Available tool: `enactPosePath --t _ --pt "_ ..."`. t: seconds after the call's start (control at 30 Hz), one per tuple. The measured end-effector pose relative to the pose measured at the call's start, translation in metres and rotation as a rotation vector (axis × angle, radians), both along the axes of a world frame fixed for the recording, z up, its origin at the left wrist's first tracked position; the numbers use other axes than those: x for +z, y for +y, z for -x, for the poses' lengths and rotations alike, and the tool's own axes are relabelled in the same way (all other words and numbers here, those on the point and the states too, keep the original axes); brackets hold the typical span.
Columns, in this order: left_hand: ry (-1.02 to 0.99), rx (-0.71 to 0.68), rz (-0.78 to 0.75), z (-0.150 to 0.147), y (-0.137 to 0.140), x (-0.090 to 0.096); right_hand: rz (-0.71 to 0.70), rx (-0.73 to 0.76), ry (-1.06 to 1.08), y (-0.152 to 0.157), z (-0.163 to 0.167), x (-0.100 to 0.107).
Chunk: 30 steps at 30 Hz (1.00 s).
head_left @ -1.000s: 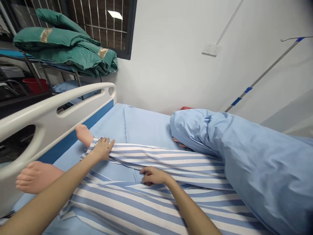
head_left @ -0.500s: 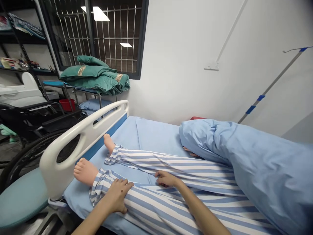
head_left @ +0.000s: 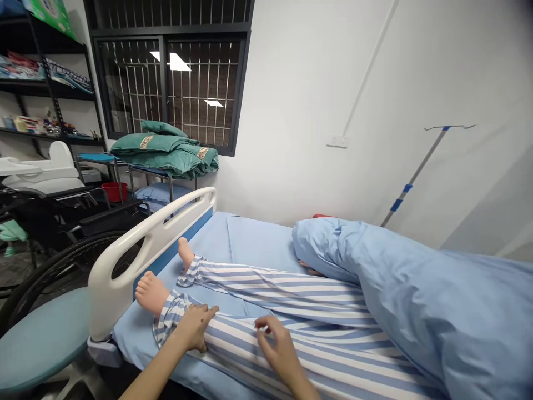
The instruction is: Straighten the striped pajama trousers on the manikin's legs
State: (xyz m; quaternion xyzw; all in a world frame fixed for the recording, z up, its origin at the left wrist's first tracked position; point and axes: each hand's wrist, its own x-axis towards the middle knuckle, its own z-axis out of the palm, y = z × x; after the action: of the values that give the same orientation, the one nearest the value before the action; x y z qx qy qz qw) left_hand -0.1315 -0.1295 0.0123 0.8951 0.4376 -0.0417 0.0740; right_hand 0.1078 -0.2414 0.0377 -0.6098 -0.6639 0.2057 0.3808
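Striped trousers (head_left: 275,289): soft blue-and-white cloth on a manikin's legs, along the bed's near side.
Left hand (head_left: 192,328): palm down, fingers spread flat on the near cuff.
Right hand (head_left: 280,347): just right, fingers loosely curled, tips touching the cloth.
Foot (head_left: 150,291): bare, beside the white footboard (head_left: 125,261).
Duvet (head_left: 416,289): pale blue, bunched right.

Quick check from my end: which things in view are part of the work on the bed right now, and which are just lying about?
In hand:
left hand, flat on the near striped trouser leg by the cuff
right hand, over the same leg
manikin foot
far trouser leg

Lying about:
blue quilt, bunched beside the legs
footboard
green bedding
wheelchair
drip pole
red basin
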Motion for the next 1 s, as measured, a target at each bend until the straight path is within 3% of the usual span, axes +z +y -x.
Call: enactPosePath --t 0.07,0.13,0.17,0.2,0.37,0.43,0.5,0.6,0.7,0.77,0.9,1.0 --pt "0.011 0.010 -0.021 0.001 -0.001 0.001 0.072 0.008 0.122 -0.025 0.028 0.001" --pt "0.015 0.010 -0.037 0.004 -0.002 0.003 0.236 0.189 0.134 -0.034 0.062 0.007" --pt "0.015 0.005 -0.037 0.007 -0.002 0.005 0.268 0.329 0.088 -0.031 0.080 0.013" --pt "0.012 0.000 -0.033 0.010 -0.002 0.008 0.252 0.377 0.077 -0.023 0.100 0.022" --pt "0.038 0.018 -0.008 0.029 0.010 0.018 0.135 0.485 0.034 0.075 0.209 0.071" --pt "0.094 0.036 -0.030 0.035 0.015 0.016 0.036 0.589 -0.120 0.121 0.250 0.071" --pt "0.116 0.039 -0.075 0.039 0.017 0.011 -0.128 0.702 -0.304 0.159 0.280 0.053" --pt "0.087 0.020 -0.147 0.040 0.016 0.003 -0.180 0.691 -0.383 0.187 0.301 0.017" --pt "0.112 -0.012 -0.159 0.038 0.017 0.007 -0.174 0.669 -0.185 0.192 0.304 0.001" --pt "0.158 -0.031 -0.158 0.037 0.020 0.020 -0.189 0.651 0.054 0.194 0.304 0.008" --pt "0.166 -0.076 -0.219 0.037 0.026 0.061 -0.251 0.640 0.430 0.199 0.305 0.044" --pt "0.158 -0.101 -0.233 0.038 0.025 0.083 -0.162 0.607 0.597 0.196 0.302 0.062"
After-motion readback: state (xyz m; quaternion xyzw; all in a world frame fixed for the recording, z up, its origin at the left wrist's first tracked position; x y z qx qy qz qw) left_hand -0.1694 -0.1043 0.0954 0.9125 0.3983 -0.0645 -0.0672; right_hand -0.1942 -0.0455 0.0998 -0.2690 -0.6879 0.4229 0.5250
